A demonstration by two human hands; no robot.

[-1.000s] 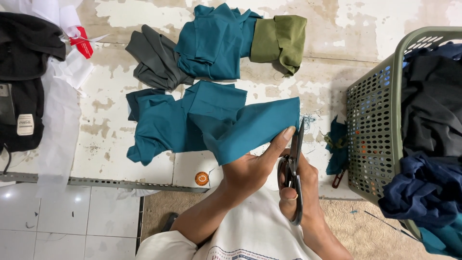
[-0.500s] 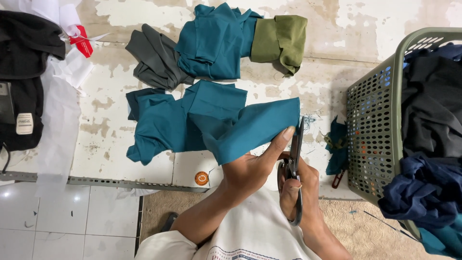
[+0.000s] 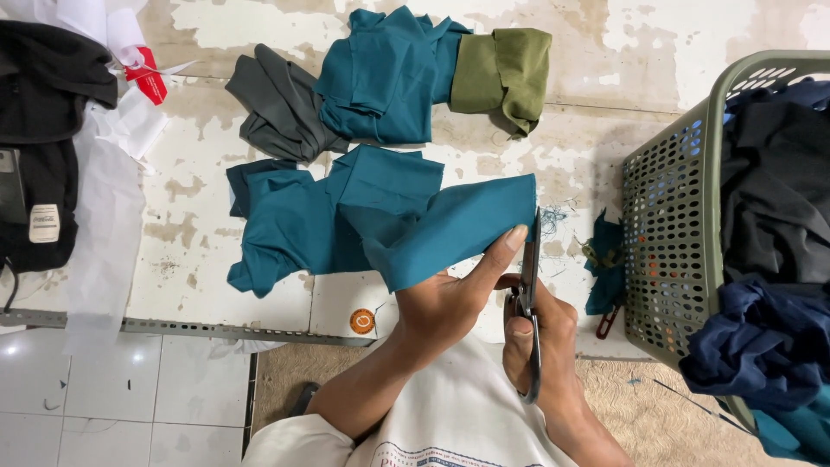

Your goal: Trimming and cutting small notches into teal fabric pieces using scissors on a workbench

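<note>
A teal cloth (image 3: 380, 220) lies spread on the worn white floor. My left hand (image 3: 450, 303) pinches its folded right end and lifts that edge. My right hand (image 3: 540, 337) grips a pair of dark scissors (image 3: 529, 294), blades pointing away from me along the cloth's right edge, the tips level with the cloth's top right corner. Behind lie more folded pieces: a second teal cloth (image 3: 389, 73), a grey cloth (image 3: 281, 108) and an olive green cloth (image 3: 506, 73).
A green perforated laundry basket (image 3: 670, 233) full of dark and navy clothes stands at the right. Teal scraps (image 3: 605, 259) lie beside it. Black garments (image 3: 43, 138) and white plastic are at the left. A small orange disc (image 3: 362, 321) sits by the floor's metal edge strip.
Almost nothing has moved. Both hands keep their hold, and the scissors stay at the cloth's right edge.
</note>
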